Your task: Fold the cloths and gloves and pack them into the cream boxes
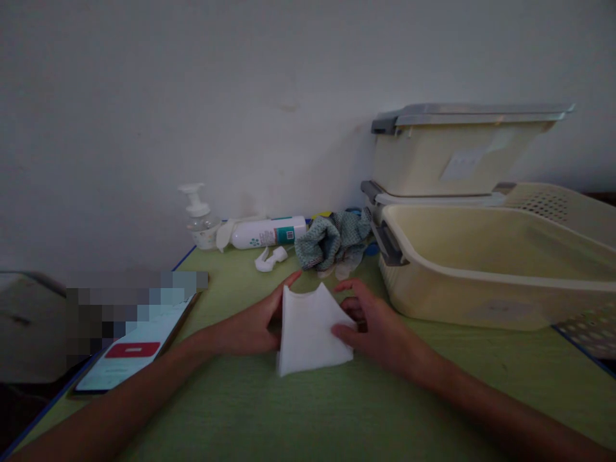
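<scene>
A folded white sheet [315,330], of cloth or paper, stands above the green tabletop in the middle of the head view. Several soft layers show along its left edge, and its upper edge dips between two raised corners. My left hand [257,321] holds it from the left, thumb pointing up and away; the other fingers are mostly hidden behind the sheet. On the right edge, my right hand [370,324] has its thumb on the front face, with curled fingers behind and index finger raised.
A cream basket [471,298] and lidded bins [457,151] stand at right. Along the wall are a pump bottle [199,221], a white spray bottle [267,232], its trigger head [270,258] and a crumpled grey-green cloth [330,237]. A phone [139,340] leans at left.
</scene>
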A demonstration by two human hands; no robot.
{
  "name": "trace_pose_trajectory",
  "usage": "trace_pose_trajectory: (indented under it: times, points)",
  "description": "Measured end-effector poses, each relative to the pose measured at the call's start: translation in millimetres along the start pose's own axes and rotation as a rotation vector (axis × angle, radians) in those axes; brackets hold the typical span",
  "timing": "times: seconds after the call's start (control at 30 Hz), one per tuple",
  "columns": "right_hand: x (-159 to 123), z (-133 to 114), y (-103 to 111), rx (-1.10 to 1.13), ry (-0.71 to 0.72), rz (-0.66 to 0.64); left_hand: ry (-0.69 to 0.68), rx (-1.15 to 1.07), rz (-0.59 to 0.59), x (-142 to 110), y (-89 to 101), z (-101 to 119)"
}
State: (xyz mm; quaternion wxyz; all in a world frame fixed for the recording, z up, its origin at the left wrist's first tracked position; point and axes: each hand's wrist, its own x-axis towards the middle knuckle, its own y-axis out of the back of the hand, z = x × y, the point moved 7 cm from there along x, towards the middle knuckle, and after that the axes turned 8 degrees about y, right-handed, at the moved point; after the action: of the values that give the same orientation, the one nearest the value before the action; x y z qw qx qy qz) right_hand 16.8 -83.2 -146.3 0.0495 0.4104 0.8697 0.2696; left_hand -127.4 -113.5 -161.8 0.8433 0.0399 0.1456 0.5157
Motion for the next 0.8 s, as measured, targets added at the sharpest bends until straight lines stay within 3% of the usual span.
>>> trace_pose_trajectory:
  times: [0.13, 0.23, 0.57, 0.8]
  points:
    - [-3, -11, 2, -0.189, 0.098, 0.017, 0.021, -0.352, 0.105, 12, 15.2, -9]
    - [-2, -16, 2, -0.308, 0.166, 0.028, 0.025, -0.416, 0.177, 15, 21.0, -16]
    - [-5, -17, -6, -0.499, 0.190, -0.030, 0.002, -0.177, 0.318, 11, 16.3, -16]
    - [-6, -29, -8, -0.733, 0.312, -0.037, -0.131, 0.224, 0.592, 1, 14.3, 3]
